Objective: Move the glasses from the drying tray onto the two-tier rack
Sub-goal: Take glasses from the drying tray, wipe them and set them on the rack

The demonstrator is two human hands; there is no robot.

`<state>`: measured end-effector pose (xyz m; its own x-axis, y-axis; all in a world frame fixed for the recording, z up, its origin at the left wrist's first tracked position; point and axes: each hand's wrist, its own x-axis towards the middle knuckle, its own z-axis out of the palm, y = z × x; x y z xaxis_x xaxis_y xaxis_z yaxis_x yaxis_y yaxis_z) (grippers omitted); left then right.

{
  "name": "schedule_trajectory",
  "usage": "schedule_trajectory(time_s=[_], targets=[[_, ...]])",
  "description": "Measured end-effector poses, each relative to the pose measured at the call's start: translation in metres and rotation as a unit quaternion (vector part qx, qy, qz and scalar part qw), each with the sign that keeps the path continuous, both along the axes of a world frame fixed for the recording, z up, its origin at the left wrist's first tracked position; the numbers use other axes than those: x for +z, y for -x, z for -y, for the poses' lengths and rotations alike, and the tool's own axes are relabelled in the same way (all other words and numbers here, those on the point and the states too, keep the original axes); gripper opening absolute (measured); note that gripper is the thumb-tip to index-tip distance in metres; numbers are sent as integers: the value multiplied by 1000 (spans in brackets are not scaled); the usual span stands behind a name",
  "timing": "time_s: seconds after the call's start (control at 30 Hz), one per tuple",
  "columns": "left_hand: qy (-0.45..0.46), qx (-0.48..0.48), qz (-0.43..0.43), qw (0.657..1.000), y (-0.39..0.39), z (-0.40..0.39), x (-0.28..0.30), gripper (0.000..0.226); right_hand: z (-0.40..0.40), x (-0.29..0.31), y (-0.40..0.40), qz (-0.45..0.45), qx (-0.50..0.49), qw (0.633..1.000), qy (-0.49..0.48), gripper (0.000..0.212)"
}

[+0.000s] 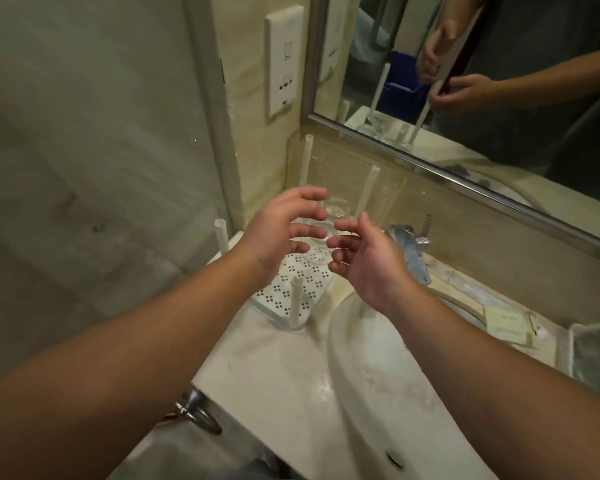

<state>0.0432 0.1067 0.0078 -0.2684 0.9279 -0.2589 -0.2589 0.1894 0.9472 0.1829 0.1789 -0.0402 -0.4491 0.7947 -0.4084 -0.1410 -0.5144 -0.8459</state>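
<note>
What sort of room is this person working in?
Most likely a bathroom: a white oval washbasin is sunk into a pale stone counter, a chrome tap stands behind it, and a metal-framed wall mirror hangs above, reflecting the person's arms.

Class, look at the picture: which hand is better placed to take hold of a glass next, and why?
Probably the left hand: its spread fingers hover at the clear glasses on the white perforated rack. The right hand sits nearer the sink.
</note>
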Motion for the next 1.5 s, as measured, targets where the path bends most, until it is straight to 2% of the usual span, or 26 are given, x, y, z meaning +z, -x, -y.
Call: schedule_trajectory(time_s=[0.13, 0.23, 0.33, 0.4, 0.5, 0.57, 0.67, 0.87, 1.17, 1.37, 1.5], targets=[[93, 102, -42, 990, 20, -11, -26, 16, -9, -7, 14, 54, 11, 998, 1, 39], [137, 131, -56, 980, 28, -19, -45, 6, -15, -12, 24, 76, 12, 997, 12, 38], [139, 151, -115, 972, 33, -25, -64, 20, -20, -18, 34, 95, 30, 995, 11, 38], [147, 152, -185, 960, 36, -26, -74, 31, -22, -21, 39, 101, 41, 994, 13, 39], [143, 123, -305, 933, 39, -29, -92, 43, -25, -25, 45, 108, 46, 993, 21, 38], [151, 103, -346, 920, 40, -32, -103, 52, -26, -28, 47, 109, 46, 993, 27, 38], [161, 89, -364, 913, 43, -35, -115, 61, -28, -31, 49, 107, 49, 993, 34, 38], [174, 54, -417, 891, 39, -41, -131, 60, -30, -38, 42, 130, 46, 990, 34, 38], [189, 46, -461, 866, 47, -42, -135, 48, -22, -52, 37, 176, 36, 983, 33, 38], [171, 52, -447, 876, 48, -40, -131, 46, -17, -55, 33, 172, 25, 984, 46, 40], [161, 66, -428, 887, 46, -33, -130, 47, -14, -53, 29, 135, -6, 987, 84, 40]])
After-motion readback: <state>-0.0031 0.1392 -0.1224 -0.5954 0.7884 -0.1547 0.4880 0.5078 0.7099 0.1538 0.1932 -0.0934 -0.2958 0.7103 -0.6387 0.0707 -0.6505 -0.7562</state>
